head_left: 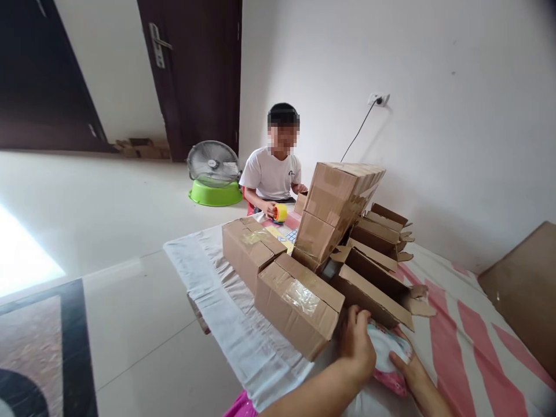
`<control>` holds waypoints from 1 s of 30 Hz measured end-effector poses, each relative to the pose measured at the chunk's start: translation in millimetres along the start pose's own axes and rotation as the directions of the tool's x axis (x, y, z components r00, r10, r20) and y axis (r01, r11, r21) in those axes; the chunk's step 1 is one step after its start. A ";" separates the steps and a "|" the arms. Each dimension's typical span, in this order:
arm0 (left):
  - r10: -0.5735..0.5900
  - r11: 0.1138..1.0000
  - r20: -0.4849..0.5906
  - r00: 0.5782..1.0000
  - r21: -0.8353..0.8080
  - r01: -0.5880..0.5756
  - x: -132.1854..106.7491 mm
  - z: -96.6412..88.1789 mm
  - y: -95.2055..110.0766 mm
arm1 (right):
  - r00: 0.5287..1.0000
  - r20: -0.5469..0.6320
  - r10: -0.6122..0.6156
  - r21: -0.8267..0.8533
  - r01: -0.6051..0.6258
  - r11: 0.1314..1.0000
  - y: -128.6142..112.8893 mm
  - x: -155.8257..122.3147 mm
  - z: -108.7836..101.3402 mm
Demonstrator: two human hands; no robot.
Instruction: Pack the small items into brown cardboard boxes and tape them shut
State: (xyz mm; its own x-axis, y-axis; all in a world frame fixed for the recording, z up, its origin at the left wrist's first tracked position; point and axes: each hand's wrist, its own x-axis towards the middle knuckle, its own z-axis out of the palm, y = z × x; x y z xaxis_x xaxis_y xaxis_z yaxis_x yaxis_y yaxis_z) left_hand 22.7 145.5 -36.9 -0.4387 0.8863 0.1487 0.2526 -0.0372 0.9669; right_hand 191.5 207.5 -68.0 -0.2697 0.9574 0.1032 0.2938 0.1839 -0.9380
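A soft pink-and-white pack [384, 347] lies in my right hand [410, 365], with the thumb across its top face. Print covers the pack, but its exact kind cannot be made out. My left hand [359, 339] is just left of the pack, fingers curled, by the near end of an open cardboard box [369, 289]; whatever is inside its grasp is hidden. Beside that hand stands a closed cardboard box [295, 301] with clear tape on top. Another taped box [252, 243] adjoins it farther back.
Stacked closed boxes [334, 202] rise mid-table, with more open boxes [382, 226] behind. Across the table [460, 313], a seated person [271, 174] has one hand on a yellow tape roll [280, 213]. A fan [212, 163] sits in a green basin [215, 194]; a cardboard sheet [525, 289] leans at right.
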 end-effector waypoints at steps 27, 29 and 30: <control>-0.123 0.774 0.445 0.887 0.602 -0.195 1.4 13.8 -27.1 | 0.974 0.218 0.061 -0.961 0.204 0.185 -108.2 250.1 4.4; -0.128 0.783 0.446 0.886 0.594 -0.186 1.5 15.2 -28.3 | 0.980 0.178 0.086 -0.978 0.166 0.128 -103.6 251.7 -2.3; -0.131 0.786 0.446 0.885 0.591 -0.182 1.4 15.5 -28.1 | 0.983 0.157 0.091 -0.984 0.148 0.103 -102.0 251.6 -6.0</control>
State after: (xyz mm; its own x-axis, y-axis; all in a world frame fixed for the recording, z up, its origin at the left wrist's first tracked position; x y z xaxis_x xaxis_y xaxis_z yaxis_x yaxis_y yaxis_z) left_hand 28.3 154.9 -67.1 -0.0364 0.9955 -0.0875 0.7877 0.0825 0.6105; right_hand 99.2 430.9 55.6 -0.3826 0.9232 -0.0355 0.8926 0.3793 0.2438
